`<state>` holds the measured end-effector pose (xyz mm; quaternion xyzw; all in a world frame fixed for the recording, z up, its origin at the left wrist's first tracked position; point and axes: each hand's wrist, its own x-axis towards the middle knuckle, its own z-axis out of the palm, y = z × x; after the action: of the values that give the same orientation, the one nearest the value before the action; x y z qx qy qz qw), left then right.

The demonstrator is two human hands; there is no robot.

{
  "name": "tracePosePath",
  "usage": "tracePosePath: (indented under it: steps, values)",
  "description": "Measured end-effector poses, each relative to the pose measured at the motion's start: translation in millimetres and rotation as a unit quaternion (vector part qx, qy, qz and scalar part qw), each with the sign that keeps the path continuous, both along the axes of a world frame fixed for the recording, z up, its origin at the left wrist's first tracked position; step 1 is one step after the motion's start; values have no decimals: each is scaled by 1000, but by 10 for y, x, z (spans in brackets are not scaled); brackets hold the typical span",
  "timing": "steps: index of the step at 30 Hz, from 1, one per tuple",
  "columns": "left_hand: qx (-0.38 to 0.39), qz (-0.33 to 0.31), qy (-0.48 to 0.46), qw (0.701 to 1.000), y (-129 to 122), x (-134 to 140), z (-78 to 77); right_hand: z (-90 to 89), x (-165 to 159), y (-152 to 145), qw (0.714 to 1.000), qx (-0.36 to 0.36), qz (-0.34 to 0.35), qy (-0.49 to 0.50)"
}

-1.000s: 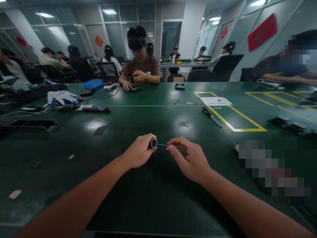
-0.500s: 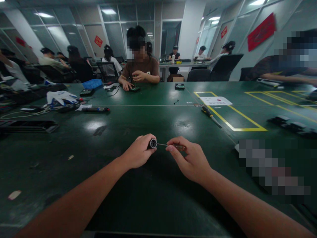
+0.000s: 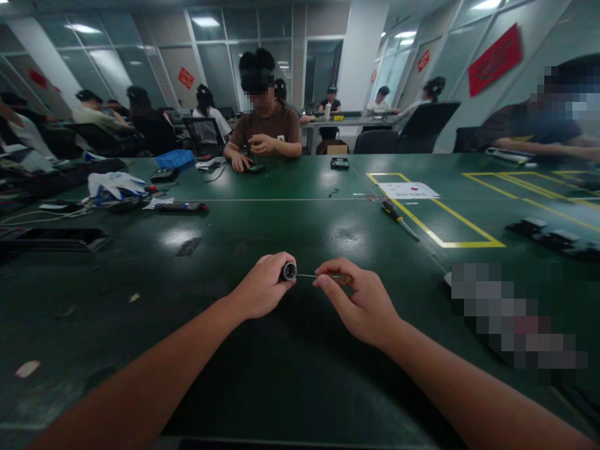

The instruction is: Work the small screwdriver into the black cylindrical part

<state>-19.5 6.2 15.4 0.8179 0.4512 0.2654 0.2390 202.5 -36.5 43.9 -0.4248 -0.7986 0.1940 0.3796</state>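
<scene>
my left hand [image 3: 262, 289] grips a black tube [image 3: 287, 271], mouth facing my view; my right hand [image 3: 364, 301] pinches a screwdriver [image 3: 342, 279], axis three-to-nine, pointing at nine o'clock.

The short hollow black cylinder [image 3: 289, 271] has a grey ring round its open end. The slim screwdriver with a translucent amber-brown handle [image 3: 341, 278] has a silver-grey metal shaft. The broad dark green tabletop [image 3: 244, 387] bears a thin pale line [image 3: 257, 200] and rectangles of yellow tape [image 3: 473, 245]. The longer screwdriver with a black-and-yellow handle [image 3: 398, 217] has a grey shaft. The white fabric gloves [image 3: 115, 186] carry blue patches. The rectangular plastic basket [image 3: 174, 159] is blue; the flat white paper sheet [image 3: 409, 190] has a small red mark.
</scene>
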Motion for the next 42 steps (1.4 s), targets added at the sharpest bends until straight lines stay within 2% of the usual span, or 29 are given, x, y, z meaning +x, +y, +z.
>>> tracePosePath:
  steps: [7,16,22,33,39,42]
  values:
    - [0,0,-18,1000,19,-11,20,25,-1,-41,999,26,-13,19]
    - [-8,-1,-17,1000,1,-11,20,6,9,-35,1000,6,-1,22]
    - [-10,-4,-15,1000,-17,-15,41,-3,34,-34,998,25,-34,44]
    - [8,-1,-1,1000,-14,-5,15,36,-33,-36,998,56,6,-26]
    - [8,-1,11,1000,-27,1,36,9,-19,-9,1000,19,-13,17]
    - [9,2,14,1000,-30,2,47,11,-27,-21,1000,16,3,8]
